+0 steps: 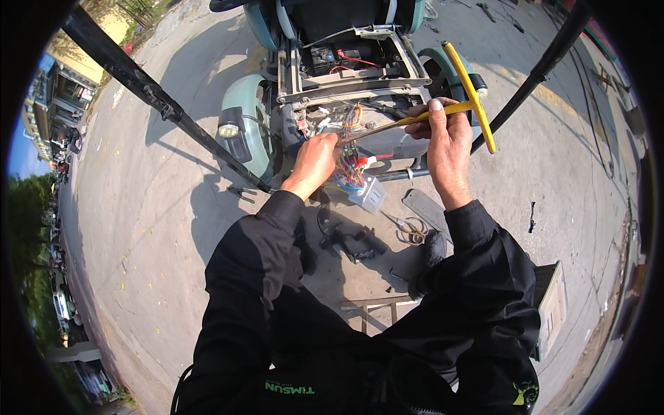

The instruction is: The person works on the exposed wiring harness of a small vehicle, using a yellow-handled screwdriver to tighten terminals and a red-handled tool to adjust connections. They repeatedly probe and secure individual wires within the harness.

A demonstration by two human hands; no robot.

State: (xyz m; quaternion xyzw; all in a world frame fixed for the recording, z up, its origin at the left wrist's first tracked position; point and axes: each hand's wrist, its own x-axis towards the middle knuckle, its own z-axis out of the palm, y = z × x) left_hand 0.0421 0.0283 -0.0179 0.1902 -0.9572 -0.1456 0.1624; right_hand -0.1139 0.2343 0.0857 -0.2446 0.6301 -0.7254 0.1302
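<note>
Right hand (449, 145) grips yellow T-handled tool (474, 100) near wires (351, 178)

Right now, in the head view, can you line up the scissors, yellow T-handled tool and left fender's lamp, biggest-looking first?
1. Yellow T-handled tool
2. Scissors
3. Left fender's lamp

Outdoors Under Bright Sun

Set on a broad grey concrete ground (159, 311), cracked in thin lines toward the right and flecked with small yellow bits (124, 286) at left. Lit by strong sunlight and darkened at far left by a broad shadow (187, 97). Bordered along the left by a row of parked vehicles (63, 304), too blurred to tell apart, dark green trees (26, 228), buildings (66, 93) and a patch of blue sky (26, 145). Edged at far left by a yellow surface (97, 34) and some greenery (138, 8).
</note>
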